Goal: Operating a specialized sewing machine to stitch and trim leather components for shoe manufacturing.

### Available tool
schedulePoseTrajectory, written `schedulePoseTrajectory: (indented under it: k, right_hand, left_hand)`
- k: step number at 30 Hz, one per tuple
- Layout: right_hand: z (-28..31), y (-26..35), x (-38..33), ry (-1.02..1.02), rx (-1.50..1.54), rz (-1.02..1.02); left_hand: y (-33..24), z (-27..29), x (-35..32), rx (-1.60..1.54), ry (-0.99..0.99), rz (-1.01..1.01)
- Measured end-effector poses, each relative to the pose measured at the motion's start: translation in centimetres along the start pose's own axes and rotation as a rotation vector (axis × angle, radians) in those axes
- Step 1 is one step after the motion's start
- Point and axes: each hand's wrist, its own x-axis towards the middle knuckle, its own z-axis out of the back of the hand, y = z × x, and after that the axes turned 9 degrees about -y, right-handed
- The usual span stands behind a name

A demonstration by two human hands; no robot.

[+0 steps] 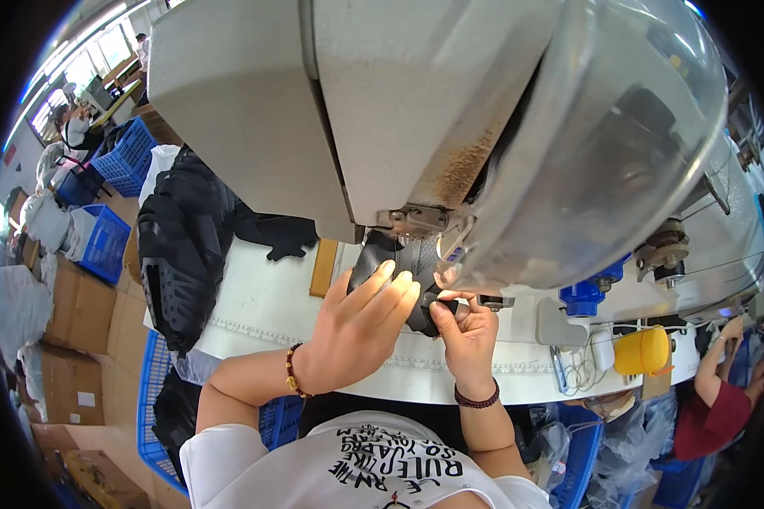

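A black mesh-like fabric piece (423, 316) lies under the head of a large grey sewing machine (412, 222), its far end beneath the metal presser parts. My left hand (358, 327) rests on its left side, fingers stretched out and flat against it. At the right edge, my right hand (469, 331) pinches the fabric between thumb and fingers. The clear plastic cover (603, 153) of the machine hides part of the sewing area, and the needle cannot be made out.
A pile of black perforated pieces (182, 254) sits at the table's left, a flat black cut piece (284, 233) beside it. Along the front runs a printed ruler strip (255, 333). A yellow container (641, 350) stands right, near a co-worker's red sleeve (703, 416). Blue crates (148, 424) flank my seat.
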Motion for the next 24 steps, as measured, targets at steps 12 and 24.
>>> schedulePoseTrajectory:
  k: [12,24]
  right_hand:
    - [-0.6,0.4,0.8,-0.128,-0.176,-0.044]
    - [-1.6,0.8,0.9,-0.239,-0.257,-0.102]
  left_hand:
    - [0.9,-0.3,1.0,0.014,-0.012,-0.016]
    - [1.0,-0.1,1.4,0.051,0.027,0.089]
